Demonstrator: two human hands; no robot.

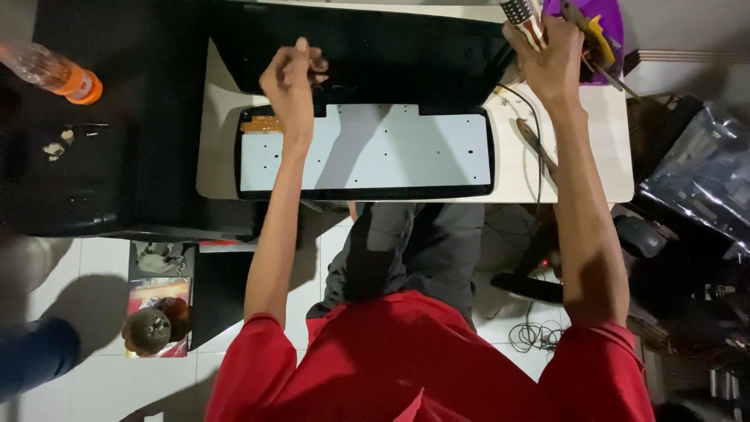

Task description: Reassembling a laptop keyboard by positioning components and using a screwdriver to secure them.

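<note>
At frame centre we curl our left hand (291, 78) loosely, empty, over the black panel (367, 55) on the white worktop (601, 156), while our right hand (551, 59) grips a striped tool handle (522, 16) (upper right).

A single head-worn camera looks almost straight down from above the person's shoulders. Red sleeves and lap fill the bottom edge, and both arms stretch up the frame toward a white table (609, 168) at mid distance. The table's far edge sits at the top border, tiled floor (101, 258) shows lower left, and clutter crowds the right side. No second view exists to overlap.
</note>
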